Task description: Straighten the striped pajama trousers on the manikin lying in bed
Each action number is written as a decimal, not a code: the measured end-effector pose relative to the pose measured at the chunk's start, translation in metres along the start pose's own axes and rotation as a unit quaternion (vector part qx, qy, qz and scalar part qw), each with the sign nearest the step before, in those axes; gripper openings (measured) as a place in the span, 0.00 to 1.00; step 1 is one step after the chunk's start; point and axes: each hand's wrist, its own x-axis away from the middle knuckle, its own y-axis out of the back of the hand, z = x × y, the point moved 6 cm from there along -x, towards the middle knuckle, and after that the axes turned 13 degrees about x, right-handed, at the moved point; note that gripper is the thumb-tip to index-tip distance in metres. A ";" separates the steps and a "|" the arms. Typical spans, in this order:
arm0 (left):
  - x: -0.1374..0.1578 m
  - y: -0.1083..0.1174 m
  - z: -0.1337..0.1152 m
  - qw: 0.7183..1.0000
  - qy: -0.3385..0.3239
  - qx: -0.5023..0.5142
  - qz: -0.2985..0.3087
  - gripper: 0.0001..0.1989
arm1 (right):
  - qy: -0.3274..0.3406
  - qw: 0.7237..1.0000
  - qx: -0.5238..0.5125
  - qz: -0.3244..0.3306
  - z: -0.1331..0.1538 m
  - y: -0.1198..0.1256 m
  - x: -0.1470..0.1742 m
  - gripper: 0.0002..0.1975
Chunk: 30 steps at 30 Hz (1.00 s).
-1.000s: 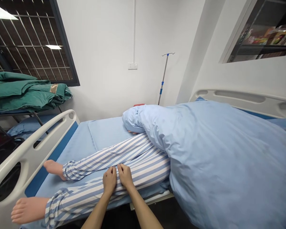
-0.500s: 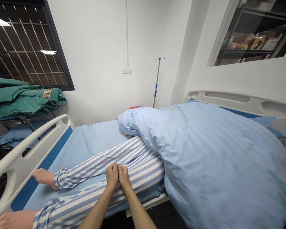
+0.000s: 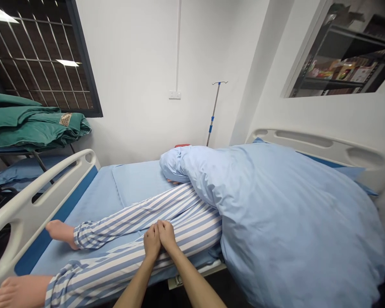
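My left hand [image 3: 152, 242] and my right hand [image 3: 166, 235] are closed into fists, side by side and touching, over the nearer leg of the striped trousers [image 3: 99, 267]. Their curled fingertips are hidden beneath; no object shows in them. The blue-and-white trousers are on a lying figure, whose smooth bare feet [image 3: 24, 291] look like a manikin's. A thick light-blue quilt [image 3: 285, 214] is heaped to the right of my hands and covers the figure's upper body. Just past its far edge a bit of the figure's hand [image 3: 173, 182] shows.
The bed has a pale footboard [image 3: 48, 182] at left and a headboard [image 3: 314, 139] at right. Behind it stand an IV pole [image 3: 214, 112] and a wall socket [image 3: 175, 95]. Folded green bedding [image 3: 35, 124] lies on a rack by the barred window [image 3: 41, 55].
The view has shifted slightly. My two fists stay together over the trouser leg, the right one now sitting slightly higher against the left. The quilt and figure look unmoved.
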 end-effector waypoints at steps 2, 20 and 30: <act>0.001 0.000 0.000 1.000 0.002 0.006 0.009 0.14 | 0.030 0.998 0.055 0.003 0.013 0.009 -0.003 0.20; 0.005 -0.014 -0.005 0.998 -0.021 -0.056 0.015 0.16 | 0.058 0.998 -0.004 -0.023 -0.017 0.029 -0.005 0.21; -0.008 -0.022 -0.055 0.988 -0.014 0.154 -0.026 0.19 | -0.039 0.984 -0.172 -0.010 -0.032 0.035 -0.017 0.20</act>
